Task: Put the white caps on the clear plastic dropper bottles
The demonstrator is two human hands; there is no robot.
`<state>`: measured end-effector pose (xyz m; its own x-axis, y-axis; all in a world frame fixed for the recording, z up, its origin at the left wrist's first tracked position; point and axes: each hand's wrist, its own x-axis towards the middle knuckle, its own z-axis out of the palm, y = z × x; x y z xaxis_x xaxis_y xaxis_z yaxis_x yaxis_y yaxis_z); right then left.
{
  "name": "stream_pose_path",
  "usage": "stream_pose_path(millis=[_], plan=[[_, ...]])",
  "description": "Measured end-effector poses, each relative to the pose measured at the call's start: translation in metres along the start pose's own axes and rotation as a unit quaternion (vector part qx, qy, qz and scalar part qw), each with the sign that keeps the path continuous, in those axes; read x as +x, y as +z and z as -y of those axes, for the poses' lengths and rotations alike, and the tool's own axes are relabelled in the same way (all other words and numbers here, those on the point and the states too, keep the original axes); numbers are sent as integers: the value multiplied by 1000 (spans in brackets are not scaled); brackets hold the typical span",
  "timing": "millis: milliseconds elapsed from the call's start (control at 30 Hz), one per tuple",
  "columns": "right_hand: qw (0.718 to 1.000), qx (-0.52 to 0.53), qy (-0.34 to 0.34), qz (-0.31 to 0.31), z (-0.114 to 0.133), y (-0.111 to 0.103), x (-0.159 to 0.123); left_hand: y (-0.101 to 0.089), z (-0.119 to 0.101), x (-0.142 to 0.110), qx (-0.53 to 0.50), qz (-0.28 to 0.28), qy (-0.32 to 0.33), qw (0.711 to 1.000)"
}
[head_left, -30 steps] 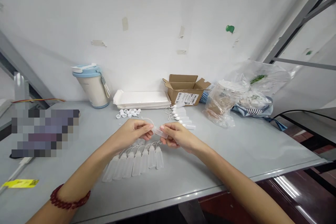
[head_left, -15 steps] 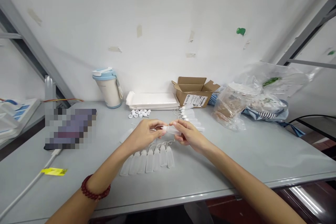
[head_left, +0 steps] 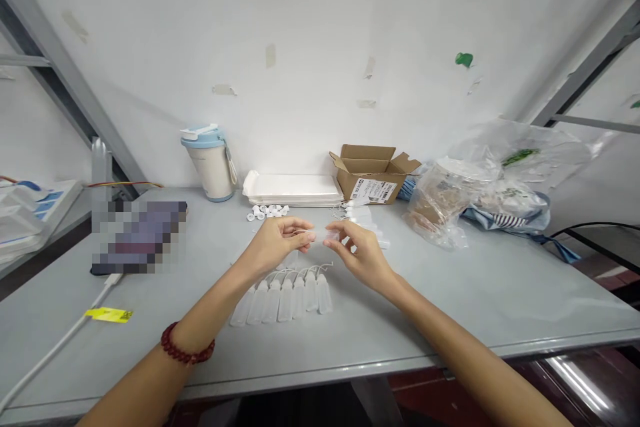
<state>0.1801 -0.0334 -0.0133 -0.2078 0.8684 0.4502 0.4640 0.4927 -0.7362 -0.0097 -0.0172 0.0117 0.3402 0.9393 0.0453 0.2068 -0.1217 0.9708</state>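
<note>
Above the middle of the grey table (head_left: 450,307), both hands hold one small translucent plastic bottle (head_left: 320,235). My left hand (head_left: 276,243) pinches its left end with thumb and fingers. Its right end is pinched by my right hand (head_left: 361,255). Just below the hands lies a row of several like bottles (head_left: 285,295), side by side, with thin cords at their tops. Further bottles (head_left: 363,217) lie behind my right hand. Loose white caps (head_left: 267,211) are scattered behind my left hand.
At the back wall stand a blue-lidded jug (head_left: 210,163), a stack of white trays (head_left: 293,189) and an open cardboard box (head_left: 373,175). Clear plastic bags (head_left: 465,197) sit at the right. A pixelated item (head_left: 137,237), a white cable and a yellow tag (head_left: 107,314) lie at the left.
The view has swung left, showing more of the left side. Both hands kept hold of the small bottle and lifted it slightly, away from the row below.
</note>
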Motion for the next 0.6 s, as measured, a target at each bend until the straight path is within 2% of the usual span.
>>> stream_pose_path(millis=[67,200,267,400,600], plan=[[1000,-4,5,5,0,0,0,-1,0,0,-7,-8,-5,1000],[991,81,95,49,3,-2,0,0,-1,-2,12,-19,-5,1000],[986,113,115,42,4,-1,0,1,-2,-2,30,-26,-5,999],[987,121,105,-4,2,2,-1,0,-1,-1,2,4,-9,1000],[989,111,93,-20,3,2,-3,0,4,2,-13,54,-33,998]])
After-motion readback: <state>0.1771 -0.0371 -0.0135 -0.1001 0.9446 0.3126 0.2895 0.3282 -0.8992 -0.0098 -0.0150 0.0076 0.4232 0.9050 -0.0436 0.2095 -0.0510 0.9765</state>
